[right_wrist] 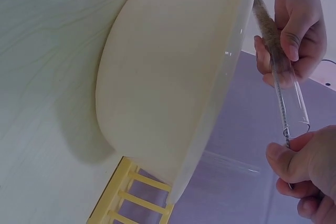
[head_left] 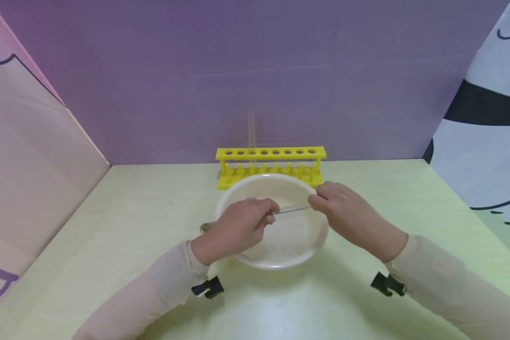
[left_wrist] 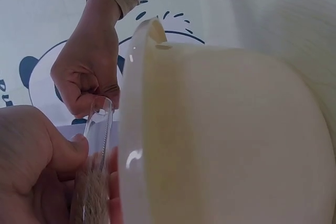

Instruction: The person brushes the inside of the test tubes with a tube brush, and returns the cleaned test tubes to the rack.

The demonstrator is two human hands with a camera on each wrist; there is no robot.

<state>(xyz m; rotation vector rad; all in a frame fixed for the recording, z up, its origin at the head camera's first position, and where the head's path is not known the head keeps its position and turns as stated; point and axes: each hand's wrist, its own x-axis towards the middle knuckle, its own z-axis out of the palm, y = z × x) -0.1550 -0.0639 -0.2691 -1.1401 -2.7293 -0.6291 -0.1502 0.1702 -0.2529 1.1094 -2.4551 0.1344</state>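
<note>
Over the white basin, my left hand grips a clear glass test tube round its middle. Inside the tube is a test tube brush, its tan bristles toward the closed end and its twisted wire coming out at the mouth. My right hand pinches that wire between thumb and fingers, just beyond the tube's mouth. In the head view the tube's bristle-filled end pokes out left of my left hand. My left fingers cover the tube's middle part.
Behind the basin stands a yellow test tube rack, partly hidden by the basin's rim. Another clear test tube stands upright in it, toward the left. A purple backdrop rises behind the pale table, with printed panels at both sides.
</note>
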